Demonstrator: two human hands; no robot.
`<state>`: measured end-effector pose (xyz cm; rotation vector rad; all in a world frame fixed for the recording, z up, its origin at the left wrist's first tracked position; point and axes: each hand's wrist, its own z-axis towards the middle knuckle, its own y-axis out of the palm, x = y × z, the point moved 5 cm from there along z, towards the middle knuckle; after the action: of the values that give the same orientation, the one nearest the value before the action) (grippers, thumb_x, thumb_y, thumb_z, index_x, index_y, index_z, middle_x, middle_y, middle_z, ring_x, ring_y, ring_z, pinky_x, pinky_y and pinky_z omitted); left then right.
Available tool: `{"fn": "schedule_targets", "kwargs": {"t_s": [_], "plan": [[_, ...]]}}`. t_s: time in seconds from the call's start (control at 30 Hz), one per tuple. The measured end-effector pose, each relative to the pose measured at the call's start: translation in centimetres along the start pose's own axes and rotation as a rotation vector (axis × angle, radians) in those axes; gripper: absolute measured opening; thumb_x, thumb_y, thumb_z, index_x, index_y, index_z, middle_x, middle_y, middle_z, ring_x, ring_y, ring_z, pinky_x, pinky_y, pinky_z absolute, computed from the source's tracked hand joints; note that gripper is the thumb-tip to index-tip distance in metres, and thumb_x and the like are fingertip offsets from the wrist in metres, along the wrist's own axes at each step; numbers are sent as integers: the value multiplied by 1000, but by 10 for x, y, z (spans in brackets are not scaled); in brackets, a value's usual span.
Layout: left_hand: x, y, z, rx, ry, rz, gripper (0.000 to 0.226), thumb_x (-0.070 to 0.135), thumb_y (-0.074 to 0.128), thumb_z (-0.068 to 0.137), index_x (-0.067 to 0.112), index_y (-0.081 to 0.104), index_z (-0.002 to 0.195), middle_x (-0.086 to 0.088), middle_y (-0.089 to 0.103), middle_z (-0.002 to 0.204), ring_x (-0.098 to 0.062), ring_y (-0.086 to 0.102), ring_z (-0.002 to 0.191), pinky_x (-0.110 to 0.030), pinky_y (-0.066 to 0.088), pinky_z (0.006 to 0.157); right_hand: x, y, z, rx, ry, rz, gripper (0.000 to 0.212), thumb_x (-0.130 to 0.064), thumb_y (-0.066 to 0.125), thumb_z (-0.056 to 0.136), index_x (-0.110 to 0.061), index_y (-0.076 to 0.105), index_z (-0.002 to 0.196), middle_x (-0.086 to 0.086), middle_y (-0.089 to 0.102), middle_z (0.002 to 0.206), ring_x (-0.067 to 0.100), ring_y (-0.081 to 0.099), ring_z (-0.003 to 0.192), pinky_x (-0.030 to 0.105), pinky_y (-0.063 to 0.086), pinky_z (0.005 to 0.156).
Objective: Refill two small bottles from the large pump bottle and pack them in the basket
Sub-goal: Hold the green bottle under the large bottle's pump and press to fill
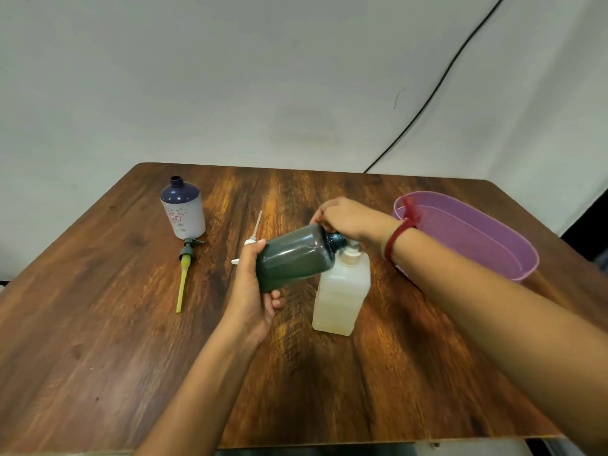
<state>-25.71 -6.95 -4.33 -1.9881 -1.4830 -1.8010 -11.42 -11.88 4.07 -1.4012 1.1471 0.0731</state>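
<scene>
We hold the dark bottle (292, 255) tipped sideways above the surface (98, 324), its neck over the mouth of the pale bottle (340, 291). Left grip (253, 291) curls round its base; right grip (345, 218) pinches its neck. We judge it heavy, stiff and slick, best held at both ends.

A dark brown wood-grain worktop (98, 324) with rounded far corners fills the near scene. Behind it rises a plain off-white wall (230, 77), evenly lit. A thin black cable (437, 87) slants from upper right down behind the worktop's far edge.
</scene>
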Motion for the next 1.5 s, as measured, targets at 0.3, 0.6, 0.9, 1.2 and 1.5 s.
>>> {"fn": "schedule_targets", "kwargs": {"t_s": [0.3, 0.6, 0.9, 1.2, 1.5], "plan": [[-5, 2, 0, 10, -7, -15, 39, 47, 46, 90, 12, 58, 102, -2, 57, 68, -4, 37, 37, -14, 30, 31, 3, 3, 1, 44, 7, -3, 36, -4, 31, 96, -5, 67, 96, 10, 61, 100, 25, 57, 94, 34, 49, 88], [-3, 3, -1, 9, 4, -49, 38, 47, 46, 90, 13, 60, 100, -3, 59, 72, -4, 36, 38, -13, 30, 31, 3, 0, 8, 60, 27, 74, 28, -8, 37, 94, -9, 62, 104, 4, 58, 95, 20, 52, 88, 33, 48, 77], [1, 4, -3, 14, 16, -50, 37, 46, 47, 89, 14, 57, 104, -4, 58, 76, -4, 36, 38, -13, 30, 31, -4, -3, 5, 10, 65, 22, 31, -9, 35, 95, 1, 60, 112, 17, 59, 114, 25, 53, 91, 34, 46, 86], [-3, 2, -6, 18, -6, -46, 39, 47, 47, 90, 13, 59, 103, -4, 58, 74, -4, 36, 39, -14, 31, 32, -1, -2, 0, 57, 40, -3, 32, -12, 35, 95, -2, 63, 106, 11, 61, 97, 23, 53, 90, 39, 47, 89], [-3, -1, -4, 31, 7, -30, 37, 46, 46, 90, 13, 58, 100, -3, 58, 73, -4, 36, 39, -14, 30, 32, 8, 3, 8, 99, 22, 24, 32, -12, 36, 94, -6, 67, 97, 9, 62, 100, 28, 57, 100, 42, 49, 91]]}}
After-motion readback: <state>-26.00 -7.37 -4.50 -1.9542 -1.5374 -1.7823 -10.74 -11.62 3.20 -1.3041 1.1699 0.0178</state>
